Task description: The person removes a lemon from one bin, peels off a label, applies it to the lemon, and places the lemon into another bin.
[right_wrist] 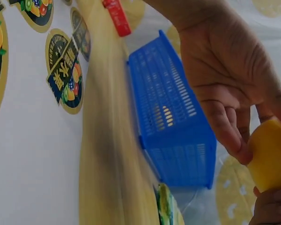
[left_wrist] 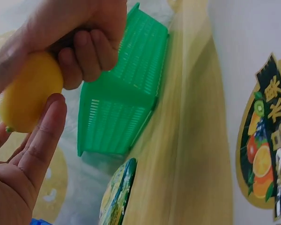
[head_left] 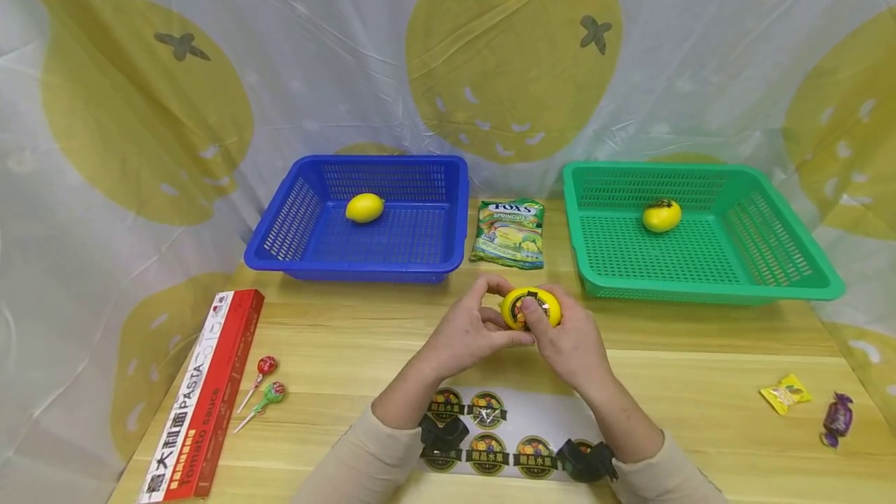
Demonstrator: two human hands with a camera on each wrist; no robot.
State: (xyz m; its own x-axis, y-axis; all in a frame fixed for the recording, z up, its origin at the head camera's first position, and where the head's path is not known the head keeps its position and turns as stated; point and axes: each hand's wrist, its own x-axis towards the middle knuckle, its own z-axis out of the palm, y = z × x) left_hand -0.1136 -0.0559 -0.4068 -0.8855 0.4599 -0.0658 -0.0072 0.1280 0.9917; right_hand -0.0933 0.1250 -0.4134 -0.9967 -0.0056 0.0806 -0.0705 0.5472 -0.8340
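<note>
Above the table's middle, both hands hold a yellow lemon [head_left: 513,313] bearing a round black-and-gold fruit sticker. My right hand [head_left: 575,342] grips its right side, the thumb lying across the sticker. At the other end, my left hand [head_left: 467,330] holds the lemon between thumb and fingers. The left wrist view shows the lemon [left_wrist: 32,96] between the left hand [left_wrist: 23,173] and the curled right hand [left_wrist: 91,44]. In the right wrist view the left fingertips touch the lemon [right_wrist: 270,157]. Below the wrists lies a white sticker sheet [head_left: 511,420] with several matching stickers.
Behind stand a blue basket [head_left: 448,255] with a plain lemon [head_left: 365,208] and a green basket [head_left: 791,271] with a stickered lemon [head_left: 661,215]. Between them lies a Fox's candy bag [head_left: 509,233]. A pasta box [head_left: 203,403] and lollipops [head_left: 266,365] lie left; wrapped candies [head_left: 785,393] lie right.
</note>
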